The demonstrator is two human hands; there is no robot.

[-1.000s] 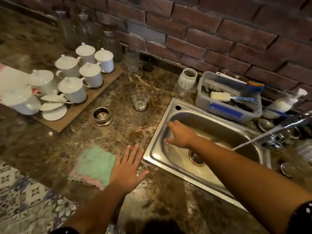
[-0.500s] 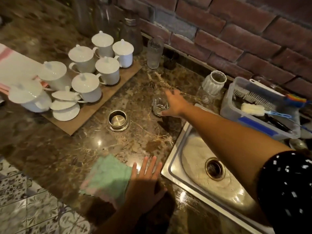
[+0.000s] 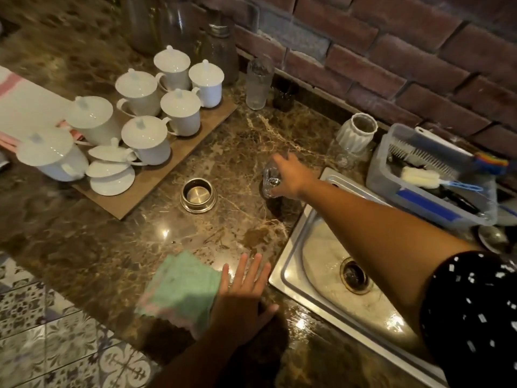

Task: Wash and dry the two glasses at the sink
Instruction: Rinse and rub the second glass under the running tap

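Closest to me, the left hand (image 3: 240, 298) lies flat on the marble countertop (image 3: 112, 242), fingers straight and spread, holding nothing. Its outer edge touches a folded green cloth (image 3: 181, 289), which looks like the drying cloth and is not in use. Just to the right is the steel sink (image 3: 291, 278). Its basin shines wet, there is no glass in it, and the tap is out of sight.

Further in, the right arm stretches across the sink's corner and the right hand (image 3: 291, 177) curls its fingers and thumb round the small glass (image 3: 269, 182), just beside the sink's far-left corner. The glass looks tilted, but it is blurred and I cannot tell whether its base has left the stone. A little steel cup (image 3: 198, 195) sits near it to the left, and a plastic tub of brushes (image 3: 419, 203) stands past the sink.

Farthest back, the tall glass (image 3: 258, 85) stands upright by the brick wall, well apart from both hands.

To my eye the job has barely begun: one glass is only being fetched, and washing and drying both glasses are yet to come
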